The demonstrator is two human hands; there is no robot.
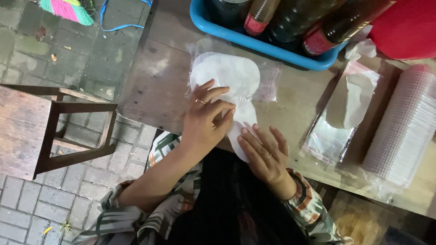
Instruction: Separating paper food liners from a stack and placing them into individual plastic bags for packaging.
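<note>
My left hand (206, 119) rests on white fluted paper liners (240, 122) at the near edge of a wooden table (154, 90), fingers pinching the top one. My right hand (265, 154) lies flat beside it, fingertips pressing the lower edge of the same white paper. Just beyond lies a larger stack of white paper liners (227, 72) on a clear plastic bag. Both hands wear a ring.
A blue plastic tray (268, 45) with several dark bottles stands at the table's far side. To the right lie a clear bag of white liners (347, 102) and a long sleeve of stacked clear cups (404, 127). A wooden stool (54, 127) stands on the paved floor at left.
</note>
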